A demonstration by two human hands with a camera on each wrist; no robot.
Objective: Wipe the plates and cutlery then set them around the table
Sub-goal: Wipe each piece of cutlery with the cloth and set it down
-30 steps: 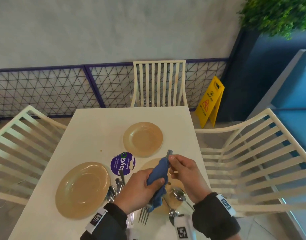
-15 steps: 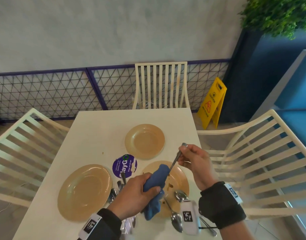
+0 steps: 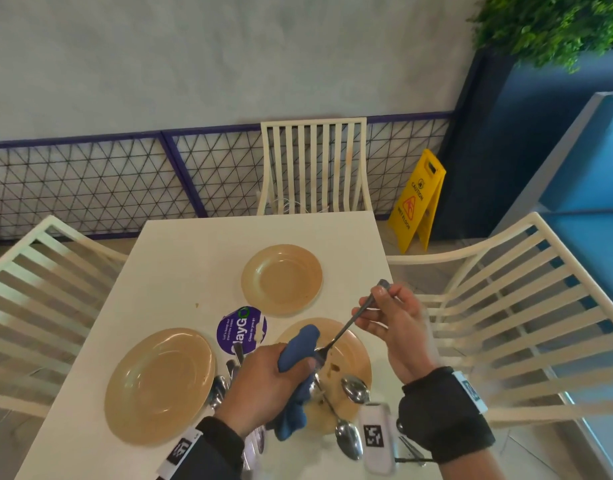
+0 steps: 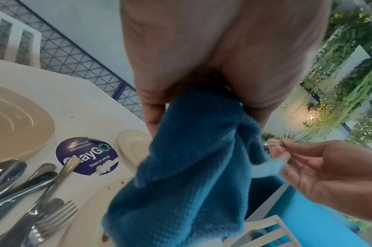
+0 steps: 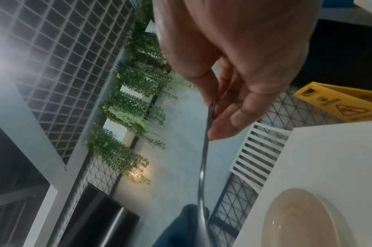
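Observation:
My left hand (image 3: 263,382) grips a blue cloth (image 3: 296,348) (image 4: 191,167) wrapped round the head of a fork (image 3: 346,329). My right hand (image 3: 390,317) pinches the fork's handle (image 5: 206,143) near its end, up and to the right of the cloth. Both hands hover above a soiled tan plate (image 3: 350,355) at the table's near right. A second tan plate (image 3: 159,386) lies near left, and a smaller one (image 3: 282,278) sits farther back. Loose cutlery (image 4: 28,188) lies between the near plates; two spoons (image 3: 353,389) rest on the soiled plate.
The white table (image 3: 201,251) carries a round purple sticker (image 3: 241,329). White slatted chairs stand at the far end (image 3: 313,164), the left (image 3: 31,289) and the right (image 3: 513,306). A yellow wet-floor sign (image 3: 417,199) is on the floor at the far right.
My right hand has drawn the fork up and to the right, pulling its handle out of the cloth. The left hand with the cloth now covers only the fork's head.

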